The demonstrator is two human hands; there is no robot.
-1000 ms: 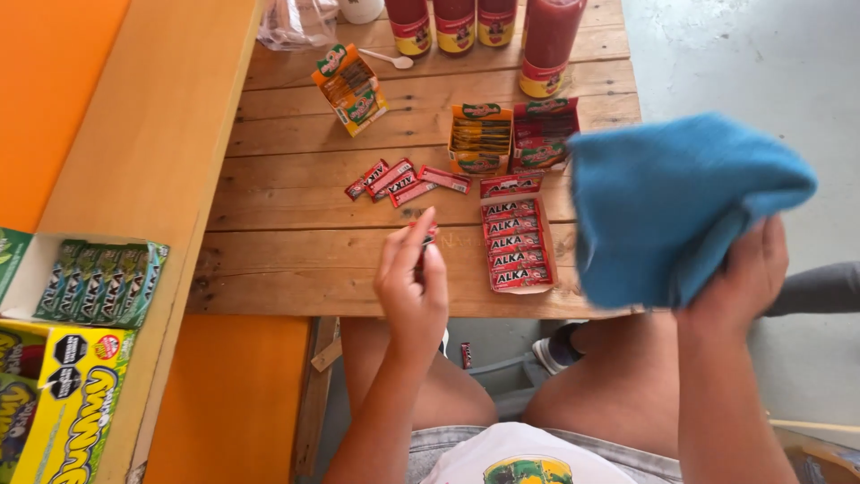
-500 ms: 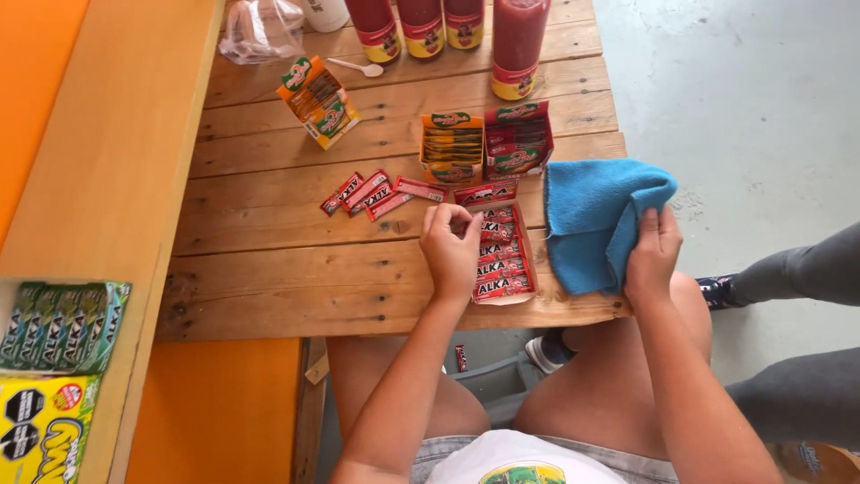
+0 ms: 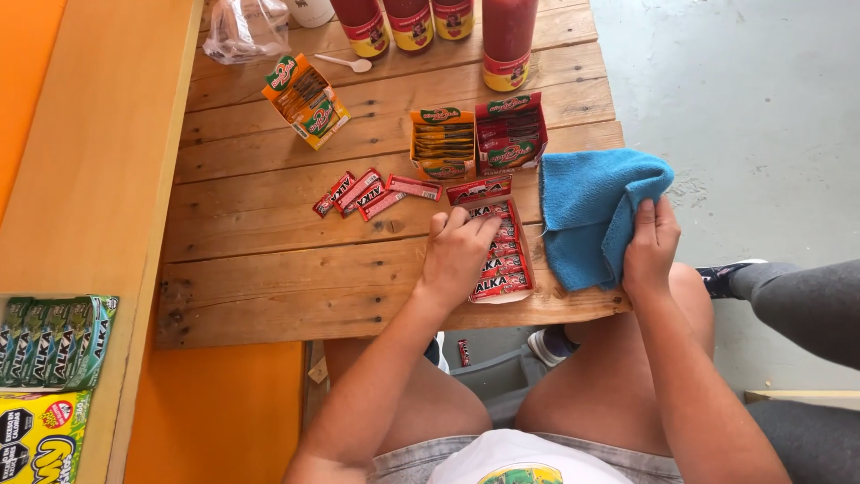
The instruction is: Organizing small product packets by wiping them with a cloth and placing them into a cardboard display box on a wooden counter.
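Left hand (image 3: 457, 255) flat, grip open on red candy tray (image 3: 498, 251), long axis running away; right hand (image 3: 651, 244) pinching blue cloth (image 3: 591, 211).

Open red box of red candy packets (image 3: 498, 255): lying flat, lid flap folded back, packets stacked in a row, partly under left hand (image 3: 459, 254) fingers. Blue cloth (image 3: 591, 211): folded, rumpled, flat on surface (image 3: 269, 269), near edge pinched under right hand (image 3: 652, 244), just right of box.

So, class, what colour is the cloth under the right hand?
Blue cloth, clearest in the head view.
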